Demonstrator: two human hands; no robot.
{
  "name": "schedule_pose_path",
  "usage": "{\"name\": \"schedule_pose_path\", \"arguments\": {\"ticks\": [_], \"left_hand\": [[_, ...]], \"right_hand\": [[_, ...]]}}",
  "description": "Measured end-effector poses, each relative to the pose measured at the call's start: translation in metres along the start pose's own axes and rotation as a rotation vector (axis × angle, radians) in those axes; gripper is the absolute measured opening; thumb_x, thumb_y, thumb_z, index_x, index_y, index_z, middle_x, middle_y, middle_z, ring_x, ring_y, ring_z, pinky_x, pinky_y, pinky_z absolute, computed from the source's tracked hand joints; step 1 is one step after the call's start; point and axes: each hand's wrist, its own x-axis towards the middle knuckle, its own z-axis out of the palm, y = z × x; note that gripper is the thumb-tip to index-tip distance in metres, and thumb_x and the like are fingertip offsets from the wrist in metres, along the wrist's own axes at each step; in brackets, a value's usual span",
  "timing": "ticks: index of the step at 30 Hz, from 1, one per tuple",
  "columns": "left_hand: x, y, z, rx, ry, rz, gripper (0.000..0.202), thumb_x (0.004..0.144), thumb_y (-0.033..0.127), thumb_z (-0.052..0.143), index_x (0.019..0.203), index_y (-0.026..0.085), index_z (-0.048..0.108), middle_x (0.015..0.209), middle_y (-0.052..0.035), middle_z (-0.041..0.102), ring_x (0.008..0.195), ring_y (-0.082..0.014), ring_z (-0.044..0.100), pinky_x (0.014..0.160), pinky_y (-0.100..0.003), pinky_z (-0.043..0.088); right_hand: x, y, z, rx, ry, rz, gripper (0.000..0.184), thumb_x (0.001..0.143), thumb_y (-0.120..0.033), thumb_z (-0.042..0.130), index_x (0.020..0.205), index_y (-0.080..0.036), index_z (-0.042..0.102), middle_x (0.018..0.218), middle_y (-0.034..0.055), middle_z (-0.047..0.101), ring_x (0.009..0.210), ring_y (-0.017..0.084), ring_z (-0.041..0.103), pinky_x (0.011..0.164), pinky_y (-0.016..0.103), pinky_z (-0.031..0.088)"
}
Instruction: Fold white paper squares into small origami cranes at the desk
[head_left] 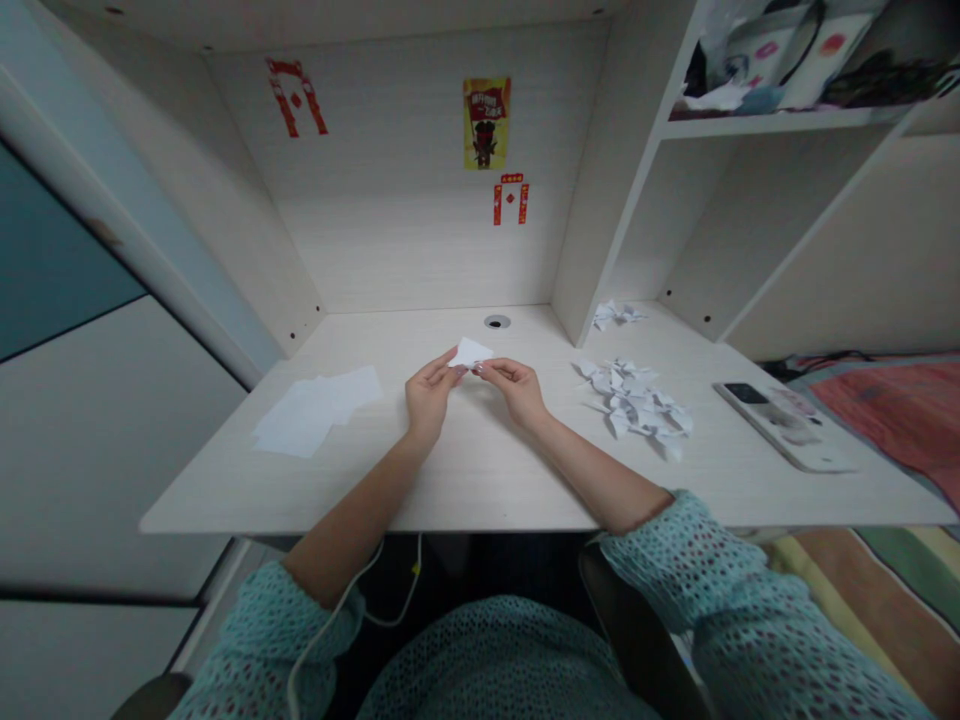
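Both hands meet over the middle of the pale wooden desk (480, 480). My left hand (429, 392) and my right hand (514, 386) each pinch an edge of a small folded piece of white paper (471, 352), held just above the desk surface. The fingers of both hands are closed on the paper. A loose stack of flat white paper sheets (315, 410) lies to the left of my left hand. A pile of several folded white paper figures (636, 402) sits to the right of my right hand.
A phone (780, 424) lies face up at the desk's right. More folded paper (615, 314) rests in the shelf nook behind a vertical divider (600, 200). A cable hole (496, 321) is at the back. Stickers mark the rear wall; a bed with a coloured cover (892, 410) is at the right.
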Motion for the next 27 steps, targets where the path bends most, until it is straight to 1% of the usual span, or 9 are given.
{"name": "schedule_pose_path", "arguments": {"ticks": [5, 10, 17, 22, 27], "left_hand": [[-0.0001, -0.0001, -0.0001, -0.018, -0.01, -0.015, 0.045, 0.063, 0.025, 0.075, 0.107, 0.016, 0.067, 0.093, -0.0079, 0.071, 0.086, -0.0173, 0.066, 0.086, -0.032, 0.049], [-0.0013, -0.0014, 0.0, -0.041, -0.005, -0.05, 0.047, 0.064, 0.025, 0.075, 0.108, 0.016, 0.066, 0.094, -0.0083, 0.071, 0.089, -0.0184, 0.066, 0.089, -0.034, 0.049], [-0.0015, -0.0052, 0.0005, -0.122, -0.005, -0.096, 0.048, 0.062, 0.026, 0.077, 0.108, 0.015, 0.066, 0.101, -0.0088, 0.07, 0.089, -0.018, 0.066, 0.091, -0.034, 0.048], [-0.0015, -0.0048, 0.0004, -0.137, -0.009, -0.116, 0.044, 0.065, 0.026, 0.075, 0.107, 0.015, 0.067, 0.102, -0.0097, 0.07, 0.089, -0.0177, 0.067, 0.092, -0.035, 0.048], [-0.001, -0.004, -0.0001, -0.116, -0.009, -0.134, 0.042, 0.07, 0.029, 0.071, 0.109, 0.015, 0.065, 0.1, -0.0109, 0.07, 0.09, -0.0191, 0.067, 0.092, -0.037, 0.048]], "right_hand": [[0.0006, 0.0016, -0.0009, -0.021, 0.003, -0.011, 0.02, 0.062, -0.037, 0.076, 0.075, -0.022, 0.071, 0.078, 0.0021, 0.072, 0.077, 0.017, 0.065, 0.081, 0.032, 0.049], [-0.0009, 0.0032, 0.0007, -0.061, 0.065, 0.008, 0.023, 0.061, -0.039, 0.075, 0.074, -0.02, 0.071, 0.075, 0.003, 0.071, 0.073, 0.017, 0.065, 0.076, 0.032, 0.049], [-0.0009, 0.0041, 0.0015, -0.038, 0.106, 0.022, 0.027, 0.06, -0.041, 0.075, 0.075, -0.019, 0.072, 0.075, 0.0042, 0.071, 0.073, 0.017, 0.065, 0.078, 0.033, 0.049], [-0.0019, 0.002, 0.0034, -0.043, 0.121, 0.009, 0.025, 0.06, -0.041, 0.075, 0.074, -0.02, 0.072, 0.073, 0.0035, 0.071, 0.071, 0.017, 0.064, 0.078, 0.034, 0.05], [-0.0021, 0.0014, 0.005, -0.061, 0.147, 0.018, 0.024, 0.061, -0.04, 0.075, 0.073, -0.019, 0.072, 0.073, 0.0036, 0.071, 0.07, 0.017, 0.064, 0.076, 0.033, 0.05]]}}
